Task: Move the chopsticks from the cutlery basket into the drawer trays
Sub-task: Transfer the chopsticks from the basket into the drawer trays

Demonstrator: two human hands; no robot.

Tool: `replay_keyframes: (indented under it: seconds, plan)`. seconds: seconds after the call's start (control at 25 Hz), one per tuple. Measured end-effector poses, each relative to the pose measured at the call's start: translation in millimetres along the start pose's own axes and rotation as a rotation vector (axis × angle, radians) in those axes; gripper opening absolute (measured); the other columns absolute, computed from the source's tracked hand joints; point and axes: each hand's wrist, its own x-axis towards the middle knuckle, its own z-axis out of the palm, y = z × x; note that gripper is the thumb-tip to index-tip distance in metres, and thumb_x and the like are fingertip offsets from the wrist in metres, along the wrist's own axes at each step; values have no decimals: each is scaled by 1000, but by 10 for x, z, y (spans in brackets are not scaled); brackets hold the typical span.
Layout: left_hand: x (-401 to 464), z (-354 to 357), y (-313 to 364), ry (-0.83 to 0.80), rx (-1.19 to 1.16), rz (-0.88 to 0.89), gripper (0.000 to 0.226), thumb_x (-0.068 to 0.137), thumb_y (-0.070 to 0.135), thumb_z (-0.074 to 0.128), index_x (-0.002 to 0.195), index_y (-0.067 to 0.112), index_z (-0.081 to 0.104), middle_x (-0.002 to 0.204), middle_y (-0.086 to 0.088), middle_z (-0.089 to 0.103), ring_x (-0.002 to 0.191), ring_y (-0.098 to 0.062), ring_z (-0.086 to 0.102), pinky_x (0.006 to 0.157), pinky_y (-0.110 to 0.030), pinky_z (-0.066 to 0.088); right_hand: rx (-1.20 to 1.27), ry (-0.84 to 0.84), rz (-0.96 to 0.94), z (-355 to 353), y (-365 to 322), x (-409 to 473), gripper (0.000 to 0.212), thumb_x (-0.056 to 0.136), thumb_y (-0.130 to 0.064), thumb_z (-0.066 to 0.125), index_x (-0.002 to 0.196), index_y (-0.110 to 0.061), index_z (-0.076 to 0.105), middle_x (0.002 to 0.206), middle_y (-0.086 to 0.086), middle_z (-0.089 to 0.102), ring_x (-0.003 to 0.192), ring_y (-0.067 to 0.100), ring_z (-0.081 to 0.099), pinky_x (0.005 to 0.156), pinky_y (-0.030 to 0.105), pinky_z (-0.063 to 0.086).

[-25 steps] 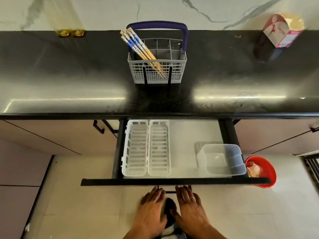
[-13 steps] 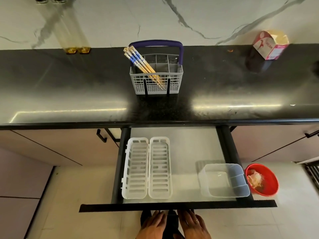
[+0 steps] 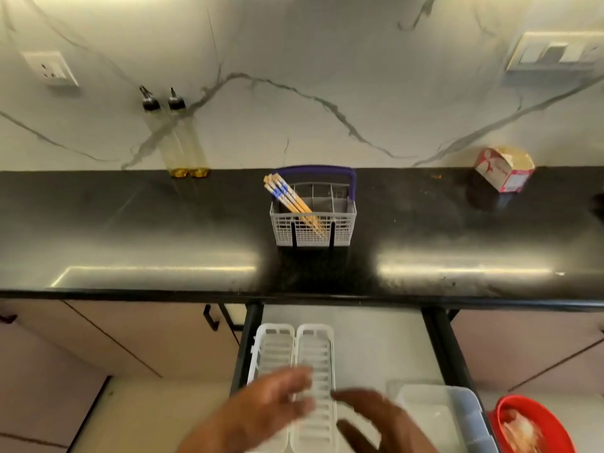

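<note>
Several wooden chopsticks [image 3: 287, 199] with blue bands lean to the left inside a grey cutlery basket [image 3: 312, 229] with a purple handle, standing on the black counter. Below the counter edge the drawer is pulled out, holding two white slotted trays [image 3: 295, 348] side by side. My left hand [image 3: 269, 400] hovers blurred over the trays with its fingers spread. My right hand [image 3: 376, 416] is beside it over the drawer floor, fingers apart as well. Neither hand holds anything. Both are well short of the basket.
A clear plastic container [image 3: 447, 416] sits in the drawer's right part. A red bowl [image 3: 529, 426] is on the floor at the right. A small carton [image 3: 505, 170] stands at the counter's back right, two glass bottles [image 3: 188, 148] at the back left.
The view has tilted up toward the wall. Both hands have come up from below the drawer front to over the trays, fingers spread.
</note>
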Motion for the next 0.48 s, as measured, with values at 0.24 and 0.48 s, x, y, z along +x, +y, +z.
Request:
replay_keyframes:
  seconds: [0.24, 0.48]
  plan:
    - [540, -1020, 1063, 624, 180, 313, 53, 95, 31, 60, 145, 27, 41, 143, 5, 53, 125, 1, 54, 102, -19, 44, 34, 341, -229, -785, -551, 1307, 38, 92, -38, 63, 129, -32, 61, 120, -25, 60, 107, 0, 63, 93, 18, 52]
    - [1143, -1735, 1463, 763, 207, 373, 62, 95, 31, 60, 150, 21, 34, 149, -2, 47, 134, -14, 48, 114, -39, 39, 45, 346, -172, -962, -933, 2455, 43, 95, -40, 59, 137, -28, 55, 127, -7, 63, 111, 7, 61, 98, 32, 52]
